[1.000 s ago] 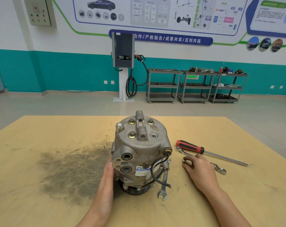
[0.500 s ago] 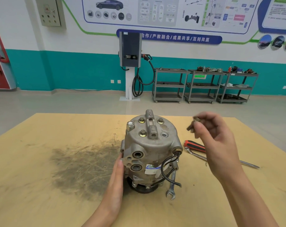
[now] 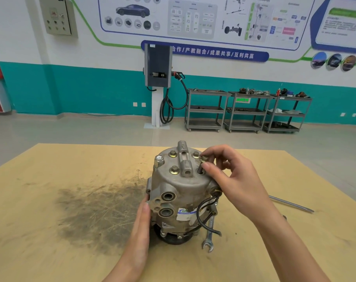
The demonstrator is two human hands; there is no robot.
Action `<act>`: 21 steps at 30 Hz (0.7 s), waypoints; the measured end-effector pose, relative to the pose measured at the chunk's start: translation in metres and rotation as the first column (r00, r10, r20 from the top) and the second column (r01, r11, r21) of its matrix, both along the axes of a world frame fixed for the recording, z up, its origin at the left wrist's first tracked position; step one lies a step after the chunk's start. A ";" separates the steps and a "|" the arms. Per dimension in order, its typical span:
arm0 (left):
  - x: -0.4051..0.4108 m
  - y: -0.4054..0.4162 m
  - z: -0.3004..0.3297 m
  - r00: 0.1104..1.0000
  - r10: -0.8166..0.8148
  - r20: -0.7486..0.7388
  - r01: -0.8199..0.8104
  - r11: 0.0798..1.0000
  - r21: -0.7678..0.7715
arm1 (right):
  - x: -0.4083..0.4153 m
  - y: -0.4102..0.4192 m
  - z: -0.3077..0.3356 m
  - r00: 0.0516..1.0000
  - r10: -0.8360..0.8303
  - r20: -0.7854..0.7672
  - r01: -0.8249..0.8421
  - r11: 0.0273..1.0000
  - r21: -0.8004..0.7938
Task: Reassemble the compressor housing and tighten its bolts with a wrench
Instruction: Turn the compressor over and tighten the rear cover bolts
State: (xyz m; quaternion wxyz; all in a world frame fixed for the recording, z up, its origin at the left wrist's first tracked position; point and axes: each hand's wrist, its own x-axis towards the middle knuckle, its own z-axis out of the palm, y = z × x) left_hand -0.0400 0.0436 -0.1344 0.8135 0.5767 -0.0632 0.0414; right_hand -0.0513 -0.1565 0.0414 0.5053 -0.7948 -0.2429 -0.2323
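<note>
The grey metal compressor (image 3: 179,192) stands upright on the wooden table (image 3: 51,231), its cover carrying three seated bolts, one of them at the front left (image 3: 174,169). My right hand (image 3: 232,178) pinches a brass-headed bolt (image 3: 202,162) between thumb and fingers, its threaded end at the front-right hole of the cover. My left hand (image 3: 140,226) rests flat against the compressor's left side, fingers straight. An open-ended wrench (image 3: 208,239) lies on the table at the compressor's right foot, partly under a black wire (image 3: 203,216).
A screwdriver shaft (image 3: 291,204) pokes out from behind my right forearm; its handle is hidden. A dark smudge (image 3: 95,212) stains the table left of the compressor. Beyond the table stand a charging post (image 3: 157,78) and three grey carts (image 3: 246,110).
My right hand picked the bolt up from the table beside the screwdriver, lifted it, and brought it to the cover's front-right hole. The left hand stayed against the compressor.
</note>
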 end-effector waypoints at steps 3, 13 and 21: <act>-0.001 -0.002 0.002 1.000 0.006 0.017 -0.006 1.000 -0.003 | 0.000 -0.004 0.000 1.000 -0.018 0.008 0.018 1.000 -0.015; -0.004 -0.002 0.004 1.000 0.017 0.018 -0.018 1.000 0.025 | -0.001 -0.019 -0.004 0.996 -0.069 0.054 0.074 0.993 -0.092; -0.005 -0.002 0.003 0.999 0.023 0.035 -0.024 0.999 0.033 | 0.020 -0.068 -0.071 0.966 -0.186 0.181 0.244 0.417 -0.875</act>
